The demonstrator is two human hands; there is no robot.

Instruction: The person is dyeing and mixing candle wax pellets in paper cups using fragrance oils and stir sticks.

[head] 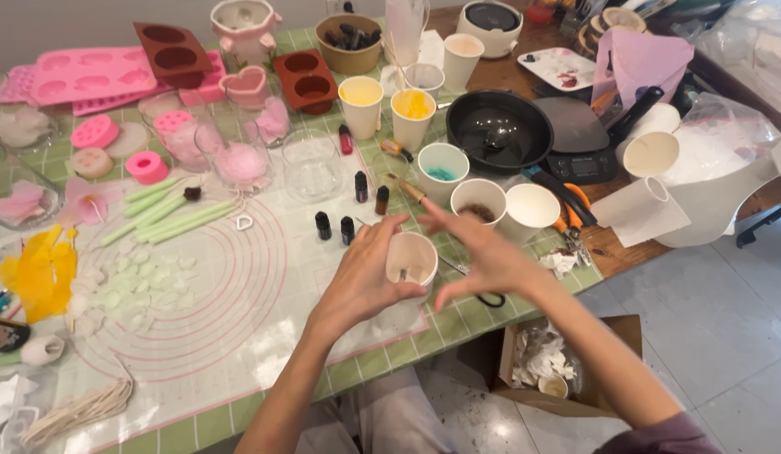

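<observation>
White paper cup (pixel 411 258), pink-ringed clear mat (pixel 239 286), green-checked tablecloth (pixel 390 357), black pan (pixel 500 128).

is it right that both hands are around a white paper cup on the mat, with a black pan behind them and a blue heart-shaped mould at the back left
Not quite. In the head view the heart-shaped mould is pink, not blue. The rest holds: the left hand and right hand sit either side of the white paper cup on the mat, with the black pan behind.
</observation>
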